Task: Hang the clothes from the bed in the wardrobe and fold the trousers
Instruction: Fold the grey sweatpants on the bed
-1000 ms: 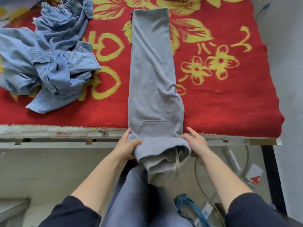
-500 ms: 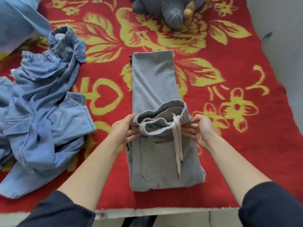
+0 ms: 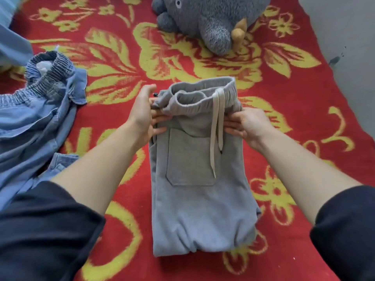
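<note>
Grey sweatpants point(image 3: 200, 203) lie folded in half on the red and yellow bedspread point(image 3: 304, 138), waistband on top at the far end, with a cream drawstring point(image 3: 216, 126) hanging over the back pocket. My left hand point(image 3: 145, 116) pinches the left side of the waistband. My right hand point(image 3: 246, 123) pinches its right side, just below the elastic. Blue denim trousers point(image 3: 38, 122) lie crumpled at the left, apart from both hands.
A grey plush toy point(image 3: 205, 21) sits at the far middle of the bed. A pale blue cloth point(image 3: 12, 39) shows at the top left corner. A grey wall point(image 3: 345, 33) borders the bed on the right.
Both hands lifted the waistband end from over the bed's edge and carried it forward over the legs. The trousers now lie folded in half, with the waistband near the leg ends.
</note>
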